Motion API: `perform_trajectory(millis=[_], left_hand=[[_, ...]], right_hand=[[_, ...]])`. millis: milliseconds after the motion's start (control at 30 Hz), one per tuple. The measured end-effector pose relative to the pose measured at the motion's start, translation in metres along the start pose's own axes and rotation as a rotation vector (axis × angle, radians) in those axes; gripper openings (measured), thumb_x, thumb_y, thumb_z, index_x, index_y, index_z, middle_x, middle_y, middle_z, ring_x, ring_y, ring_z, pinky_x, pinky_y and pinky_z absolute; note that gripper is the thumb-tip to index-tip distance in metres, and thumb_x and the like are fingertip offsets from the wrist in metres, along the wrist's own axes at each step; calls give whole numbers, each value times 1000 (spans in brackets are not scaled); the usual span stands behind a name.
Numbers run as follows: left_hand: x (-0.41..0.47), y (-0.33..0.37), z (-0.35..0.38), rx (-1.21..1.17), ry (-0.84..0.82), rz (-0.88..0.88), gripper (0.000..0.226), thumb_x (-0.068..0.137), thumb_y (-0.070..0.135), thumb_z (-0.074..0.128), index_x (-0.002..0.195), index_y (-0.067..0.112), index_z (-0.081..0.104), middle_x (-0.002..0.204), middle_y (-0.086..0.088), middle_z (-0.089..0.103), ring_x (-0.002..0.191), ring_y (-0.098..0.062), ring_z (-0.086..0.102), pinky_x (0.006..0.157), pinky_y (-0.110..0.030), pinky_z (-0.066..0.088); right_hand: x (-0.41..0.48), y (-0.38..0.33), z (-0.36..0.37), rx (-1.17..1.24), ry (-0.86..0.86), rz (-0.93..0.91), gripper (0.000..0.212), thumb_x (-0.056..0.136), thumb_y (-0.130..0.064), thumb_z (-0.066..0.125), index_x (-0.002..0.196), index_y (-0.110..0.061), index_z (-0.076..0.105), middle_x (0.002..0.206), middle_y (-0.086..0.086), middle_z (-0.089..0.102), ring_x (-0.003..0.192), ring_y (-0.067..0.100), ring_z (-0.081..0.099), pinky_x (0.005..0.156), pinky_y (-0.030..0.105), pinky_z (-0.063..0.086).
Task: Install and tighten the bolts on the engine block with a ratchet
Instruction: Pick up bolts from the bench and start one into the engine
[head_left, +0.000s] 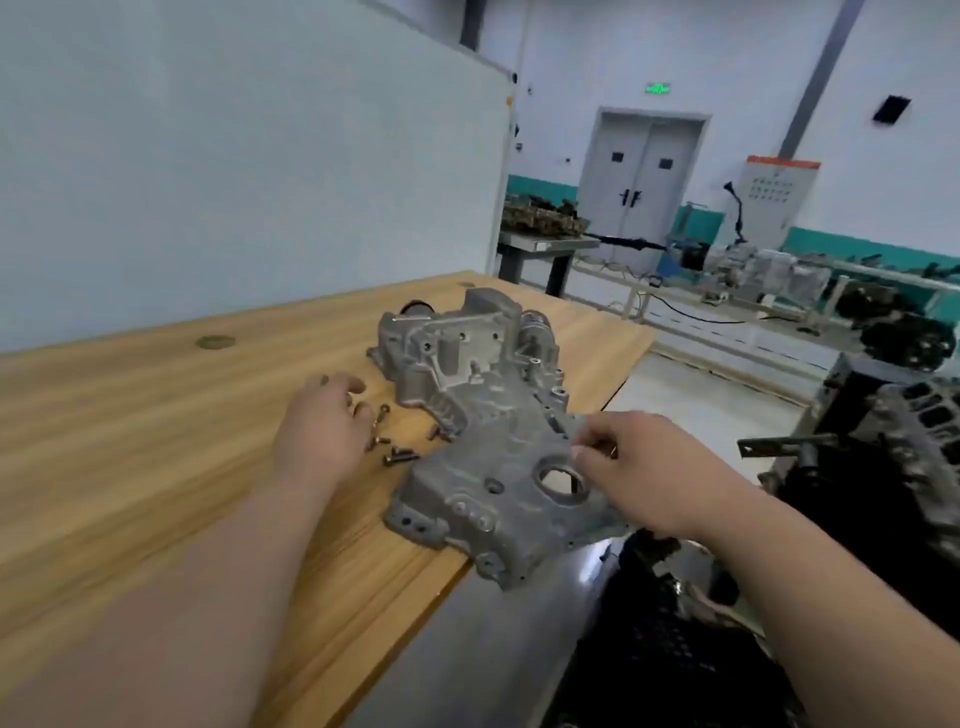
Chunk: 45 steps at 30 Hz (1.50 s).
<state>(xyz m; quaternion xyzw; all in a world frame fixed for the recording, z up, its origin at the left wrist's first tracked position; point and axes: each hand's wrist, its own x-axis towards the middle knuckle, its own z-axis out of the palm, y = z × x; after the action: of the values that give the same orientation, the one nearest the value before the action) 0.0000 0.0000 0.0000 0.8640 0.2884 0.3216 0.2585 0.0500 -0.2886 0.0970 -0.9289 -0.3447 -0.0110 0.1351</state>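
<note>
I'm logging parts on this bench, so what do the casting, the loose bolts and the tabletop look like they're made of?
Casting: likely cast aluminium, going by its dull, grainy grey surface with ribs and bosses. Bolts: dark steel, probably; small and blurred, finish unclear. Tabletop: wood or wood-look laminate, smooth, with light striped grain.

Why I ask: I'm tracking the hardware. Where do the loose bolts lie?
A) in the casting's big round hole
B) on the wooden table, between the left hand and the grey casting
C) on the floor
B: the loose bolts lie on the wooden table, next to the left hand and beside the grey casting.
</note>
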Motion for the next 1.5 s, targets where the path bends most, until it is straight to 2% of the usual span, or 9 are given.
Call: perform_trajectory(millis=[167, 367, 700, 833, 967, 1133, 1300, 1400, 1500], left_hand=[[13, -15, 17, 53, -106, -49, 32, 93, 25, 55, 123, 15, 61, 119, -7, 54, 109, -26, 56, 94, -36, 46], [13, -13, 14, 118, -119, -63, 27, 95, 19, 53, 119, 14, 65, 118, -10, 55, 108, -29, 55, 90, -33, 44], [-38, -2, -43, -99, 4, -215, 34, 91, 7, 47, 122, 7, 61, 122, -13, 62, 112, -28, 57, 95, -30, 42], [-48, -3, -89, -768, -83, -640, 28, 95, 0, 40, 117, 1, 56, 79, -9, 55, 67, -21, 58, 57, -29, 55], [-50, 3, -134, -1014, -31, -722, 34, 95, -2, 22, 91, 6, 54, 67, -4, 39, 53, -13, 38, 36, -13, 34], [-50, 18, -167, -809, -130, -620, 20, 93, 9, 40, 87, 13, 58, 68, -1, 39, 51, -13, 30, 38, -14, 25], [-50, 1, -159, -500, -68, -423, 18, 88, 19, 51, 97, 10, 65, 62, -3, 41, 50, -22, 34, 48, -22, 28], [-50, -34, -152, 43, -24, -249, 22, 86, 26, 51, 87, 9, 65, 77, -11, 60, 74, -29, 55, 63, -28, 41], [-50, -62, -147, 482, -167, -316, 37, 86, 42, 53, 99, 10, 64, 109, -15, 65, 99, -33, 59, 77, -33, 44]], right_hand=[[60, -32, 37, -6, 7, -64, 23, 94, -32, 48, 77, -22, 60, 75, -4, 64, 73, 18, 60, 71, 35, 52], [110, -86, 65, -145, -27, -187, 20, 95, -27, 43, 88, -18, 60, 90, 3, 62, 82, 24, 59, 66, 33, 46], [32, -136, 95, -103, 200, -379, 19, 94, -28, 45, 102, -16, 58, 102, 6, 63, 94, 26, 59, 65, 32, 37], [-24, -188, 118, 95, -22, -481, 14, 91, -27, 48, 96, -16, 56, 102, 11, 64, 95, 32, 60, 68, 35, 43], [-69, -246, 140, 33, -133, -767, 38, 92, -33, 51, 119, -7, 57, 114, 17, 57, 106, 38, 50, 85, 40, 41], [-81, -284, 146, -287, -157, -943, 42, 99, -27, 36, 134, -7, 49, 137, 14, 49, 122, 35, 40, 94, 46, 31], [-53, -252, 153, -41, -41, -707, 32, 98, -32, 40, 118, -12, 57, 120, 11, 54, 112, 30, 45, 93, 42, 35], [-27, -211, 152, -66, 4, -518, 32, 99, -37, 41, 116, -14, 56, 119, 8, 54, 112, 28, 46, 94, 42, 31], [-7, -177, 145, -21, 71, -412, 31, 98, -39, 40, 112, -17, 57, 115, 4, 54, 110, 25, 47, 97, 42, 28]])
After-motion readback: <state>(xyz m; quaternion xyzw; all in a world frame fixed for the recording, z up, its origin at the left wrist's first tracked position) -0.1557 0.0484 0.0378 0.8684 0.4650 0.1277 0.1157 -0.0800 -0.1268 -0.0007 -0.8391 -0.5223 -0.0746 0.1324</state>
